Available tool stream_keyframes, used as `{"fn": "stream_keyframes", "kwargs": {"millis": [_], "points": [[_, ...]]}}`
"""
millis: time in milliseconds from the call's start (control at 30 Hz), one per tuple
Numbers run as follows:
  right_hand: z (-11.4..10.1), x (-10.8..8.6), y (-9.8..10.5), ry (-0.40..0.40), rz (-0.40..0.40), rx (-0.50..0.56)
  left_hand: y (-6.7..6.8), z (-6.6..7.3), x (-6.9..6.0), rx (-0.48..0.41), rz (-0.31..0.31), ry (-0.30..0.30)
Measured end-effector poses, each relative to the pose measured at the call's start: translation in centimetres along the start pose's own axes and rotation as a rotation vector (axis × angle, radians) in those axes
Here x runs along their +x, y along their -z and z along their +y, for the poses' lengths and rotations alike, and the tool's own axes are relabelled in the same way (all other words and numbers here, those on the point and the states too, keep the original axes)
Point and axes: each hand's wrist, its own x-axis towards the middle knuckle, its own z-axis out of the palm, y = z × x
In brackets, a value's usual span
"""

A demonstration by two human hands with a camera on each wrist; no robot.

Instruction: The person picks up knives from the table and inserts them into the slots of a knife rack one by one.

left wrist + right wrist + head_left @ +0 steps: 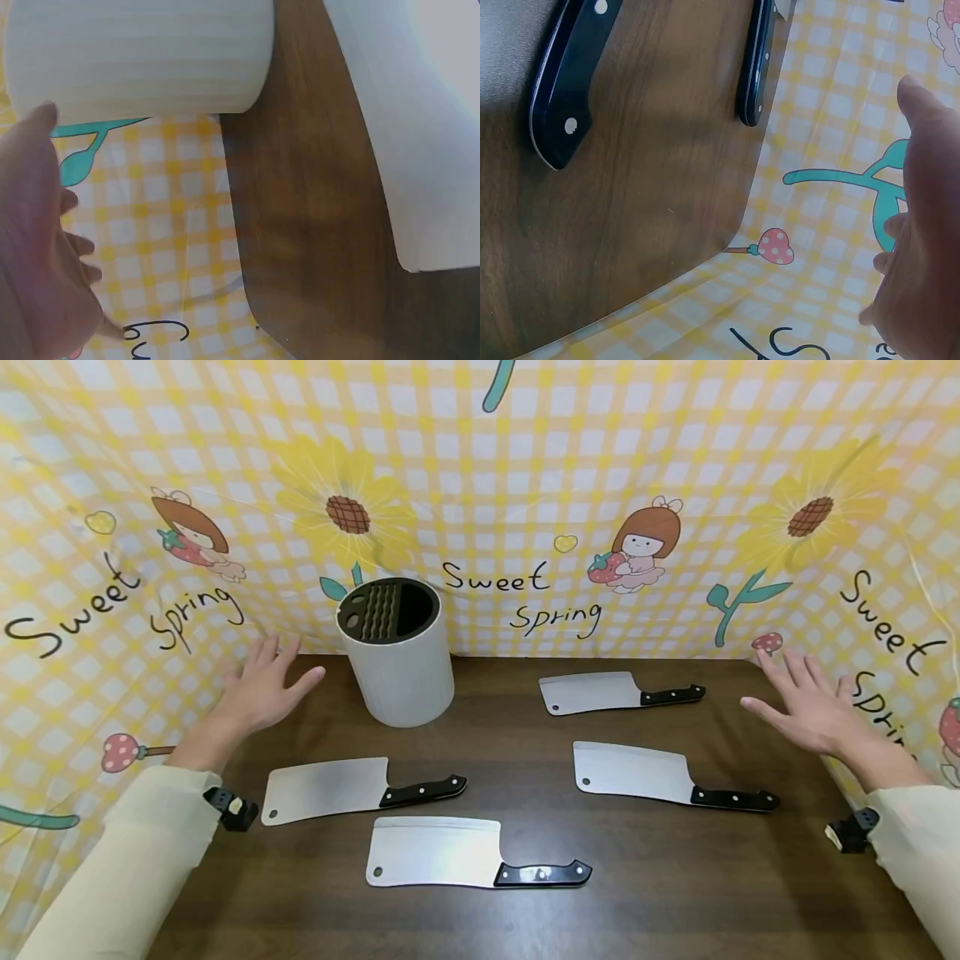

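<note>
Between two spread hands [261, 693] lie four silvery cleavers [472, 857] with black, riveted handles [543, 875].

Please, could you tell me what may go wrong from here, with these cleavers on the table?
1. The leftmost cleaver has its handle just beyond the front cleaver, so a hand reaching for it may brush that front blade.
2. The white holder stands close to the left hand; a careless sideways move could knock it.
3. No blade is covered, so the right hand might be cut if it takes a cleaver by its blade.
</note>
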Motion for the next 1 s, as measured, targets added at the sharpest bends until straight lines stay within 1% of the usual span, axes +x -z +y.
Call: {"fn": "stream_keyframes", "kwargs": {"millis": [100,200,300,367,500,600,767,867,1000], "points": [[0.0,-0.4,-0.1,0.022,-0.002,0.004,0.5,0.4,0.1,-0.074,0.035,-0.027],[0.0,-0.9,-0.4,0.043,-0.016,0.01,1.1,0.7,0.1,-0.149,0.047,-0.042],[0.0,-1.4,-0.6,0.036,-0.047,0.044,1.5,0.9,0.3,-0.228,0.054,-0.058],[0.2,-1.8,-0.8,0.027,-0.06,0.076,1.8,1.4,0.4,-0.29,0.058,-0.066],[0.5,-2.3,-1.1,0.032,-0.062,0.132,2.0,2.5,1.0,-0.477,0.107,-0.09],[0.4,-2.7,-1.3,0.048,-0.059,0.16,2.1,3.3,1.7,-0.597,0.134,-0.093],[0.1,-3.4,-2.1,0.058,-0.064,0.196,1.9,4.8,2.9,-0.792,0.147,-0.087],[0.0,-4.0,-2.8,0.064,-0.058,0.216,1.6,5.6,3.7,-0.922,0.182,-0.084],[0.1,-4.7,-4.0,0.11,-0.035,0.238,1.2,6.4,4.7,-1.052,0.225,-0.033]]}}
